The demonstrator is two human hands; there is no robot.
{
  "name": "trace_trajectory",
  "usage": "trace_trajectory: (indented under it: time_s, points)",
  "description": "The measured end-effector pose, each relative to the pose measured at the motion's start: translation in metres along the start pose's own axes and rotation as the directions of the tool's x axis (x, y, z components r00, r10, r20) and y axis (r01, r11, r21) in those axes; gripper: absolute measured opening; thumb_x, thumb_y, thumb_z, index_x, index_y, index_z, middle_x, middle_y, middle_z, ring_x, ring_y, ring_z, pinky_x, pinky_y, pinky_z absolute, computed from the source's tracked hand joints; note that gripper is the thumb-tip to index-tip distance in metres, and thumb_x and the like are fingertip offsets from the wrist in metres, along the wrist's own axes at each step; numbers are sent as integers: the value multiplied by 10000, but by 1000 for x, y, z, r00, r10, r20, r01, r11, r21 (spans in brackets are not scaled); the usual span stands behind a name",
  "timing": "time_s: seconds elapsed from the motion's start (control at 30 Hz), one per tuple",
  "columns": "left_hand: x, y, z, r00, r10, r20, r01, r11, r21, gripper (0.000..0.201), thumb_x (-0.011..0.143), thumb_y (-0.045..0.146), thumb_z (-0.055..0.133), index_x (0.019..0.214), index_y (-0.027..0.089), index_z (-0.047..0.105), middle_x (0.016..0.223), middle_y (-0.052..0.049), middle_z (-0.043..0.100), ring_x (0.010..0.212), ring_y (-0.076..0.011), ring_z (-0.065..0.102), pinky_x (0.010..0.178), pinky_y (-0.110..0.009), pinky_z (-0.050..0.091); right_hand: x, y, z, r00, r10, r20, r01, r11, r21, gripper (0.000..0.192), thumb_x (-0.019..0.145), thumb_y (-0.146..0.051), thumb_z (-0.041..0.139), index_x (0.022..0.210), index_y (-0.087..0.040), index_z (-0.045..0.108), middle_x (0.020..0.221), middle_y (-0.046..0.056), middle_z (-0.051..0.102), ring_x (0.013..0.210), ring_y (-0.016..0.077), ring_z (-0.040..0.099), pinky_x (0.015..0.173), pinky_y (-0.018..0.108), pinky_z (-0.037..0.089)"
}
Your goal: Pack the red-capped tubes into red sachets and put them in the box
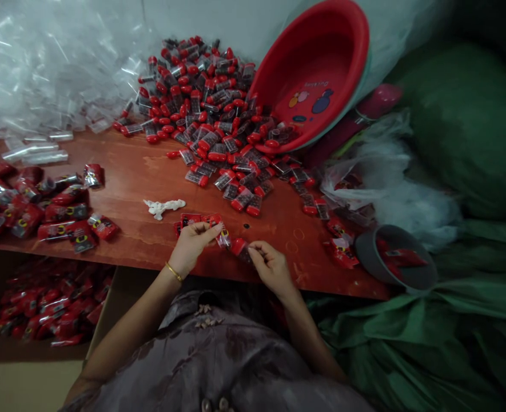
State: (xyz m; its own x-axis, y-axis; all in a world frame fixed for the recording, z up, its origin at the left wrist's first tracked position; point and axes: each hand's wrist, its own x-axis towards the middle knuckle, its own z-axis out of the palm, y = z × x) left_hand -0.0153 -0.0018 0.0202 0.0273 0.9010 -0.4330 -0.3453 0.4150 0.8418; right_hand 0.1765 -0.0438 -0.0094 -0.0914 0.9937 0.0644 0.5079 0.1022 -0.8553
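Near the front edge of the table, my left hand (pixel 195 243) pinches a red printed plastic sleeve (pixel 223 236) between thumb and fingers. My right hand (pixel 270 264) grips a small red-capped clear container (pixel 239 248), its red end pointing at the sleeve's clear end. Whether the two touch I cannot make out. More flat red sleeves (pixel 188 220) lie just behind my left fingers. A scrap of crumpled white material (pixel 164 207) rests on the table further left.
A heap of red-capped containers (pixel 201 109) spills from a tipped red basin (pixel 308 86). Sleeved pieces (pixel 64 212) lie on the left, above a box of similar ones (pixel 51 309). Clear plastic sleeves (pixel 55 68) fill the back left. A grey tub (pixel 370 257) stands right.
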Motion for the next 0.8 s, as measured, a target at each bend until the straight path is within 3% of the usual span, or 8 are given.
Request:
trace_trajectory:
  time_s: [0.13, 0.33, 0.5, 0.57, 0.8]
  points:
    - [3, -1, -2, 995, -104, -6, 103, 991, -82, 455, 400, 470, 848, 540, 145, 562, 546, 20, 612, 510, -100, 572, 558, -237, 470, -2, 0, 0, 999, 35, 2, -35, 998, 54, 217, 845, -367, 488, 780, -198, 607, 624, -10, 574, 558, 119, 513, 538, 217, 394]
    - [2, -3, -3, 994, -96, 47, 101, 988, -116, 421, 452, 456, 841, 568, 134, 596, 581, 4, 641, 525, -107, 583, 582, -251, 483, -7, -20, 1, 989, 100, 112, -128, 950, 284, 271, 813, -438, 529, 725, -194, 610, 615, -11, 533, 542, 108, 470, 492, 209, 389]
    - [-2, -2, -4, 991, -47, 126, 64, 989, -130, 382, 460, 406, 854, 583, 135, 614, 617, 5, 655, 555, -93, 580, 583, -221, 469, -2, -20, 9, 931, 239, 276, -345, 822, 452, 320, 773, -516, 566, 778, -198, 603, 589, -36, 515, 443, 81, 439, 387, 184, 367]
    - [-3, -2, -5, 988, -26, 151, 44, 992, -119, 355, 483, 391, 850, 589, 137, 626, 626, 6, 657, 569, -87, 577, 587, -209, 468, 0, -17, 12, 919, 249, 305, -378, 777, 503, 337, 766, -532, 574, 792, -197, 604, 594, -40, 526, 420, 75, 444, 373, 183, 376]
    - [-7, -5, -5, 985, 31, 167, -9, 991, -131, 327, 520, 351, 843, 720, 144, 687, 690, -3, 688, 605, -102, 595, 631, -234, 491, 0, -16, 21, 954, 235, 186, -298, 820, 489, 372, 775, -561, 553, 786, -190, 588, 569, -46, 510, 408, 72, 429, 355, 180, 362]
